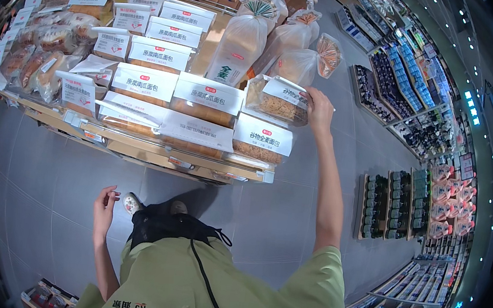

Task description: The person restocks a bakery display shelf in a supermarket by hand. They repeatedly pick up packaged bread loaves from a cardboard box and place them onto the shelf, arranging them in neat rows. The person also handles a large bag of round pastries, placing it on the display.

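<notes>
My right hand (321,108) grips the right end of a seed-topped bread loaf in a clear bag with a white label flap (279,102). This loaf is tilted at the right edge of the display, above another seeded loaf pack (262,140). My left hand (106,204) hangs low over the floor, empty, with its fingers loosely bent and apart. Left of the held loaf are rows of bagged loaves with white printed labels (207,99). Behind it stand tall sliced loaves in translucent bags with gathered tops (241,39).
The wooden display shelf (190,163) has a front rail with price tags. Bagged rolls (39,69) lie at its left end. Grey floor tiles (273,223) surround it. Racks of dark bottles (375,207), pink-capped jugs (446,202) and stocked shelves (412,77) stand to the right.
</notes>
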A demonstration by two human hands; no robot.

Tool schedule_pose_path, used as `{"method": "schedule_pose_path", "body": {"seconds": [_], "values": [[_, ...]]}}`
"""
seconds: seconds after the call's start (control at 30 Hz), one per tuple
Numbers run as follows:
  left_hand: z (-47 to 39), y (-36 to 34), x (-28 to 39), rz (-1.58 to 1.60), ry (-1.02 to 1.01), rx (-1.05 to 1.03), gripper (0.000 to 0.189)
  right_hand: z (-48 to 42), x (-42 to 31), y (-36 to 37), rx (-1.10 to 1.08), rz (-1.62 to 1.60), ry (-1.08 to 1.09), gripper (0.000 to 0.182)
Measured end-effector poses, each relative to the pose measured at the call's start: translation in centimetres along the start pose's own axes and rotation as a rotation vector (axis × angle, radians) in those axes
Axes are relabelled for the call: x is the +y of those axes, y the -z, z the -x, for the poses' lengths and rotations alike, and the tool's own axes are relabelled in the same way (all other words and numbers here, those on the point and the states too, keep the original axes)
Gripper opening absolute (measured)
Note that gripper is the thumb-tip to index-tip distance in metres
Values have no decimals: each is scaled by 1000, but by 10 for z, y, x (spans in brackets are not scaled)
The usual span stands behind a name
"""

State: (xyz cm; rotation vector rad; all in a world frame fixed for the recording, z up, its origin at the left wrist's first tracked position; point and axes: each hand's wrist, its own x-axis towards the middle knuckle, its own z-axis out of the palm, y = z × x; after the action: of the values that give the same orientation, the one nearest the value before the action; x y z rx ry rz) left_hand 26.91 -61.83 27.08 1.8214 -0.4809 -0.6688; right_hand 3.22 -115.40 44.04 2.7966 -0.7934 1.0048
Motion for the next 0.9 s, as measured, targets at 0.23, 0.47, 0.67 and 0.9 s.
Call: {"method": "schedule_pose_path", "body": {"seconds": [0.23,0.47,0.67,0.9], "values": [[22,-4,-16,-9,38,124,26,-12,14,-40,-209,13,-10,16],[19,-11,-15,4,62,136,25,-33,18,-24,-235,-3,94,11],[1,-5,-20,13,38,115,26,-24,17,-48,-307,96,20,11],[-14,28,-34,40,29,130,26,-23,1,-40,-286,129,-57,14]]}}
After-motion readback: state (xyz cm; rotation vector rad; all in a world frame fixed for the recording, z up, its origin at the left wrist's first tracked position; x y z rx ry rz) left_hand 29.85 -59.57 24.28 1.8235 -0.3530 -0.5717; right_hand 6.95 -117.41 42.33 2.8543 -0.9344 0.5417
